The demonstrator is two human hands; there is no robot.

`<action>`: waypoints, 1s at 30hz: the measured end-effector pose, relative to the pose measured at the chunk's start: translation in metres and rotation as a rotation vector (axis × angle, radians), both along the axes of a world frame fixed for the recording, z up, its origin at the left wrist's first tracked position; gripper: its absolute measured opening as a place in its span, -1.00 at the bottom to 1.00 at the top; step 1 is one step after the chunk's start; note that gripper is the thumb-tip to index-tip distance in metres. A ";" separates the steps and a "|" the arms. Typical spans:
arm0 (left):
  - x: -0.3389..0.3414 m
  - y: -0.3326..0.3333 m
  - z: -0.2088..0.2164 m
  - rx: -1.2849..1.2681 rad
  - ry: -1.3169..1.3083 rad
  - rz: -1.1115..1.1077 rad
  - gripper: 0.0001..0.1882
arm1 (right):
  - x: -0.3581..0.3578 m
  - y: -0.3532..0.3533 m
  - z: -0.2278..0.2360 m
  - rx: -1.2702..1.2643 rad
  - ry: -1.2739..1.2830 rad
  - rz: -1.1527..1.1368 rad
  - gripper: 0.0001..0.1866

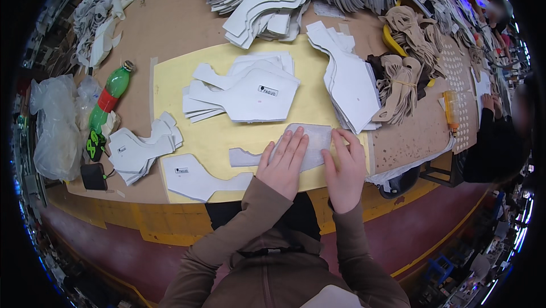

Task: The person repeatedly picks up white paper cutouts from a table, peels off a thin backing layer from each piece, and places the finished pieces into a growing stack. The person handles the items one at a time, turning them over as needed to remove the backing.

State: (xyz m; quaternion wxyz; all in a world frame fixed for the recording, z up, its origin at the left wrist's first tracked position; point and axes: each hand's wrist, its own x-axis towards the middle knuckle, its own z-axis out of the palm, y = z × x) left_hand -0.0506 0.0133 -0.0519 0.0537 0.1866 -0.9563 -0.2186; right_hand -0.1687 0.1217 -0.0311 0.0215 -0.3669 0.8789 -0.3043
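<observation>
A grey cut piece of material [319,147] lies on the yellow sheet [170,86] in front of me. My left hand [282,161] rests flat on its middle, fingers stretched out. At the right edge of that piece is my right hand [346,168], thumb and fingers apart, its fingertips touching the edge. To the left of my left hand lies a single white shoe-upper piece [190,179] with a small dark label. Beyond both hands sits a fanned stack of similar white labelled pieces [259,94].
Another white stack [145,150] lies at left, near a green bottle [116,85], clear plastic bags [56,129] and a black pouch [93,176]. More white pieces [348,83] and beige bundles [400,87] lie at right. A person in dark sleeves [483,143] is at far right.
</observation>
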 end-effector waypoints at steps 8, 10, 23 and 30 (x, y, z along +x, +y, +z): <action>0.007 -0.006 -0.004 0.007 0.013 0.000 -0.32 | 0.028 -0.006 -0.007 0.250 0.006 0.313 -0.42; 0.008 -0.007 -0.003 -0.038 -0.053 -0.025 -0.28 | 0.020 -0.002 -0.015 0.318 0.048 0.285 -0.42; 0.016 0.041 -0.024 -0.170 0.113 -0.238 -0.24 | 0.003 0.036 -0.028 -0.311 -0.247 0.086 -0.45; 0.026 0.043 0.005 0.336 0.712 -0.073 -0.59 | 0.006 0.053 0.005 -1.023 -0.225 -0.356 -0.43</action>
